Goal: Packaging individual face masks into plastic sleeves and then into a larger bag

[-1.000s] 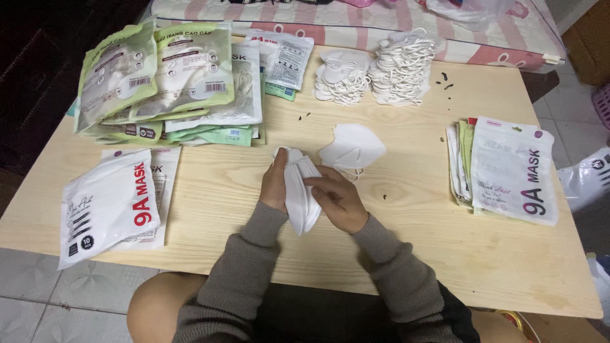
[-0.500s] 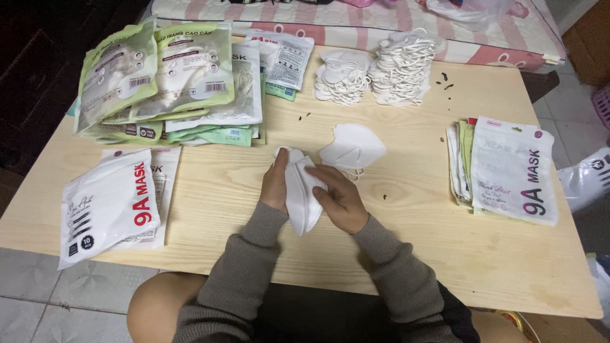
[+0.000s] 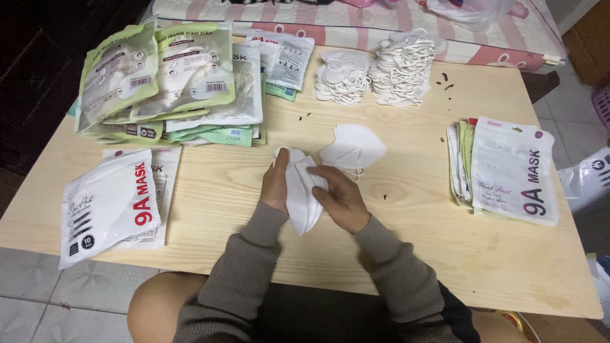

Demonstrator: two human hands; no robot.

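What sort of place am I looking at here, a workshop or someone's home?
Probably a home room used for packing work. A light wooden table stands on a tiled floor beside a bed with a striped pink cover, and both hands hold a small stack of folded white masks among mask pouches.

Even, soft overhead light on the pale wooden worktop (image 3: 406,254); shadows faint and short. Left edge falls into darkness. Focus sharp throughout, no glare, slight wide-angle distortion at the edges.
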